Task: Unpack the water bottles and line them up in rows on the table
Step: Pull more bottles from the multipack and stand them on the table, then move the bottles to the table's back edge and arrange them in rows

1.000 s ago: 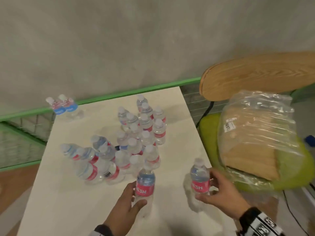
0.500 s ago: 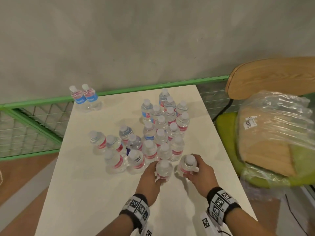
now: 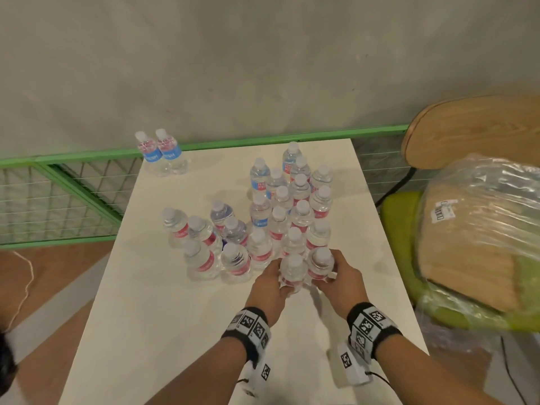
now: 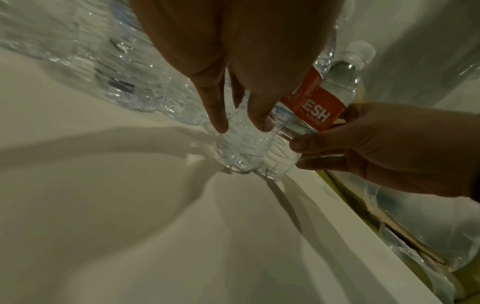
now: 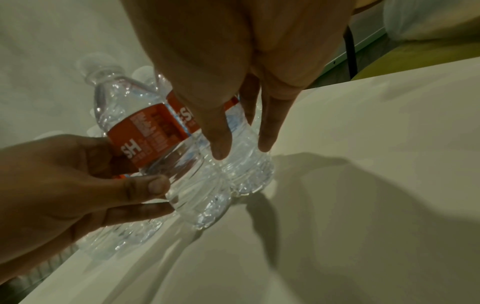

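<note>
Small clear water bottles with red or blue labels stand on a white table [image 3: 175,331]. A tight group in rows [image 3: 301,206] fills the right middle, and a looser bunch [image 3: 204,238] stands to its left. At the near end of the rows my left hand [image 3: 280,283] grips one red-labelled bottle [image 3: 293,270] and my right hand [image 3: 324,280] grips another [image 3: 320,264]. Both stand upright, side by side and touching. In the left wrist view my left hand [image 4: 242,125] holds the clear lower body [image 4: 241,148]. In the right wrist view my right hand [image 5: 242,149] wraps its bottle [image 5: 246,174].
Two blue-labelled bottles [image 3: 160,153] stand apart at the far left corner. A green mesh railing [image 3: 73,162] runs behind and left of the table. On the right, a green chair [image 3: 397,217] carries crumpled plastic wrap and cardboard [image 3: 482,229]. A grey wall is behind.
A second ago the two bottles were held apart near the table's front. Both hands moved them forward and together, up against the near end of the rows.
</note>
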